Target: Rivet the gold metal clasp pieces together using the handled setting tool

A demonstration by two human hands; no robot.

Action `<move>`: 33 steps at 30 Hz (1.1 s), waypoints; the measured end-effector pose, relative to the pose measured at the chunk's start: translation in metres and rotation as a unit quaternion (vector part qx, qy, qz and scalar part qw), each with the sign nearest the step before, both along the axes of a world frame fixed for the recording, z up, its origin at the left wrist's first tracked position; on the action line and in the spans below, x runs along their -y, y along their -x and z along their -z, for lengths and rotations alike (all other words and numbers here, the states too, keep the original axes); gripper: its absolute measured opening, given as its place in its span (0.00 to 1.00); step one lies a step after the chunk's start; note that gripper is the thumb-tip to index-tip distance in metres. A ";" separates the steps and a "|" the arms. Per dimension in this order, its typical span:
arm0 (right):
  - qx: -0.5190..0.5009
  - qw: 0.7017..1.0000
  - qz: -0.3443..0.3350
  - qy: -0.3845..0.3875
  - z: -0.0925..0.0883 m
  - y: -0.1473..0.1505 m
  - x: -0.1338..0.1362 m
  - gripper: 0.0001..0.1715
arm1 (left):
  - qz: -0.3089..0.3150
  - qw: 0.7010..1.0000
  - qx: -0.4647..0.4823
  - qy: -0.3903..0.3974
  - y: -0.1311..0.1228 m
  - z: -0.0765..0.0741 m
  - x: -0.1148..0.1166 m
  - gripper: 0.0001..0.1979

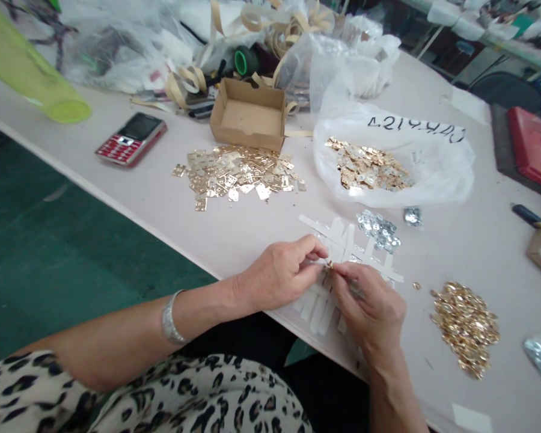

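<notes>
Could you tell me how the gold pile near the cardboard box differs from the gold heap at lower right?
The pile holds flat, squarish plates; the heap holds smaller, rounded pieces. The pile spreads thinly, the heap sits denser. The pile lies beside the cardboard box, the heap nearer the right hand. Both are gold-coloured, loose on the table.

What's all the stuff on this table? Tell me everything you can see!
Cardboard box: one, brown, open, back middle
Mobile phone: one, red, left of box
Flat metal pieces: many, gold, loose pile before box
Plastic bag: one, clear, right of box, holding more gold pieces
Silver discs: many, silver, beside tape
Small beads: many, gold, heap at right
Tape strips: several, white, crisscrossed under grips
Plastic tub: one, yellow-green, far left
Left grip: one, bare, on tape strips
Right grip: one, bare, pinching tiny gold piece
</notes>
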State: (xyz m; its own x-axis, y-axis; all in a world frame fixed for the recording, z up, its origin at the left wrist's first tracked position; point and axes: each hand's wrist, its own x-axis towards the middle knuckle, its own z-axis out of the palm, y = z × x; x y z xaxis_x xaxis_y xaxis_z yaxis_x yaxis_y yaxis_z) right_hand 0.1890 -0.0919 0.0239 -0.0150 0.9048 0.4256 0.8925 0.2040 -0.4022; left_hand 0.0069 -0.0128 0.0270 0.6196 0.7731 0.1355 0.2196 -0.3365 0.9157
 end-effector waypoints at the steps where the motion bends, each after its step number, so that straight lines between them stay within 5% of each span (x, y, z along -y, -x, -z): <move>1: 0.036 0.999 -0.008 0.000 0.001 -0.003 -0.005 0.06 | -0.002 0.999 -0.004 -0.053 0.000 0.002 -0.004 0.10; 4: 0.144 0.989 -0.020 0.009 0.002 -0.009 -0.017 0.07 | 0.006 0.980 -0.024 -0.197 0.001 0.010 -0.012 0.12; 8: 0.191 0.980 -0.033 0.051 -0.006 -0.005 -0.023 0.08 | 0.058 0.953 -0.058 -0.292 0.000 0.022 -0.015 0.15; 16: 0.030 0.980 -0.067 0.184 -0.023 -0.017 -0.016 0.10 | 0.100 0.909 -0.127 -0.383 0.000 0.031 -0.012 0.15; 22: -0.013 0.978 0.138 0.157 -0.020 -0.082 -0.042 0.12 | 0.107 0.902 -0.137 -0.396 -0.001 0.030 -0.013 0.13; 33: 0.185 0.970 0.051 0.149 -0.006 -0.086 -0.092 0.17 | 0.098 0.907 -0.131 -0.389 -0.001 0.029 -0.014 0.12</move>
